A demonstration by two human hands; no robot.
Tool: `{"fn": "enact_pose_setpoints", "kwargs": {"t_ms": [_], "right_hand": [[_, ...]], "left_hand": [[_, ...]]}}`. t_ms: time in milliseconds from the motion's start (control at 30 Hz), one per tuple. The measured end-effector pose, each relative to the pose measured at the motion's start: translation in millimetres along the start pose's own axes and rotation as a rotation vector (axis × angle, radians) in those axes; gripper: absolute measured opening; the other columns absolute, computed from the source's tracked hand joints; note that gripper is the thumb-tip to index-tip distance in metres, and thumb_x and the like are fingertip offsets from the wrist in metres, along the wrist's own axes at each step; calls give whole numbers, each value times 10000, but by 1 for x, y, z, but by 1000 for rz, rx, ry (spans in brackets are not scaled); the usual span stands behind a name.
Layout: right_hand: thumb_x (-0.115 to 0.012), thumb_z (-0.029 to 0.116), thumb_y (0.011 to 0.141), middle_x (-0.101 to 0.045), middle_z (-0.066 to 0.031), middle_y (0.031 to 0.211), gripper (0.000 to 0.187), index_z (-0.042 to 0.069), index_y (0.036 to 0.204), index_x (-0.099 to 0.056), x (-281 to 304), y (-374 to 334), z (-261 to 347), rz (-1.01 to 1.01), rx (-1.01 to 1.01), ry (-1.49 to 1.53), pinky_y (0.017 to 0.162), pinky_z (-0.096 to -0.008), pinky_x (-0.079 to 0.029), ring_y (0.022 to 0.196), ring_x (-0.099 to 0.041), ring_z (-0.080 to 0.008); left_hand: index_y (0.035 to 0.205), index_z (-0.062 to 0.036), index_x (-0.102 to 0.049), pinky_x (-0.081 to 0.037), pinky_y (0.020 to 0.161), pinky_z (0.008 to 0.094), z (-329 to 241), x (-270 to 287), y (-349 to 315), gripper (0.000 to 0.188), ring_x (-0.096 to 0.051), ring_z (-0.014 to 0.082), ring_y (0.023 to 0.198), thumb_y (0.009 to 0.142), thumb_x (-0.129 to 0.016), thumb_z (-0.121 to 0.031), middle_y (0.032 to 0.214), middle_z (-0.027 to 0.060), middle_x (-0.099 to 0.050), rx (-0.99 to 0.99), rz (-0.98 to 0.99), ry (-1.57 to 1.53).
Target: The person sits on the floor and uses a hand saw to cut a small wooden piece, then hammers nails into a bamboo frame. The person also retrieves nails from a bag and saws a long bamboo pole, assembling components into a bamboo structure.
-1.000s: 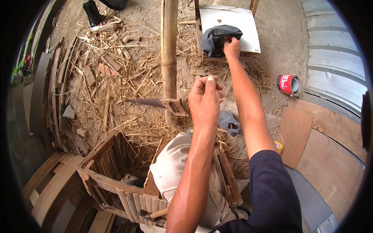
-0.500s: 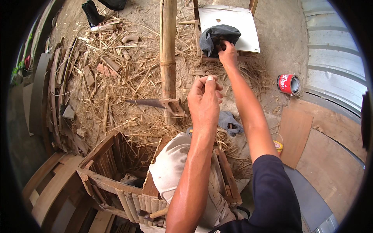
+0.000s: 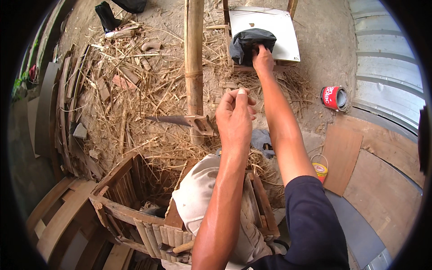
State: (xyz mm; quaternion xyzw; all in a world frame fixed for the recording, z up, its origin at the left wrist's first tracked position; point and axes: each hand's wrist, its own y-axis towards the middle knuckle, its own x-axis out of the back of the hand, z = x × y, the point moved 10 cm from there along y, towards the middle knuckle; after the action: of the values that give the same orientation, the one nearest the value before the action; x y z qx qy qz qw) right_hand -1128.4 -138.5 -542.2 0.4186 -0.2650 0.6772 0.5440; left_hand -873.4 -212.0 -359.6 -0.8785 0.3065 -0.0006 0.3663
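My right hand (image 3: 263, 62) reaches far out into the mouth of a black plastic bag (image 3: 243, 44). Its fingertips are hidden inside, so what they touch cannot be made out. The bag sits crumpled on the near left part of a white board (image 3: 286, 38), which rests on a low wooden frame. Held up in midair over the straw, my left hand (image 3: 234, 119) has its fingers curled and the thumb pressed against the index finger. Anything pinched there is too small or too hidden to name. A handsaw (image 3: 200, 125) lies beyond it, to the left.
An upright bamboo pole (image 3: 194, 58) stands left of my hands. Straw and wood scraps (image 3: 126, 81) litter the ground. Close by are a slatted wooden frame (image 3: 148, 229) and a hammer (image 3: 183, 247). On the right are a red can (image 3: 330, 97), a yellow pail (image 3: 320, 170) and plywood sheets (image 3: 382, 202).
My right hand has pushed a little deeper into the bag, and its fingers show less. The right forearm has shifted slightly left. My left hand keeps nearly the same pose.
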Motion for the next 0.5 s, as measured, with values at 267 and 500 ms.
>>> {"fn": "enact_pose_setpoints", "kwargs": {"t_ms": [267,500], "right_hand": [[-605,60,855,-569,-221,1129,269,103,1110,-678,-6,-6,10,58,94,-85,864,-469,-516,1009,-607,-422],[-621,73,839,-593,-221,1052,207,35,1032,-684,7,-4,13,-33,148,88,807,-476,-524,940,-627,-430]], "left_hand": [[975,-13,-619,-439,574,223,-1,-1,1,229,-517,61,632,1006,-522,-219,779,24,-602,6,-7,16],[1038,-22,-626,-467,599,235,-1,6,3,241,-575,85,675,1002,-522,-236,833,36,-620,-2,8,30]]}}
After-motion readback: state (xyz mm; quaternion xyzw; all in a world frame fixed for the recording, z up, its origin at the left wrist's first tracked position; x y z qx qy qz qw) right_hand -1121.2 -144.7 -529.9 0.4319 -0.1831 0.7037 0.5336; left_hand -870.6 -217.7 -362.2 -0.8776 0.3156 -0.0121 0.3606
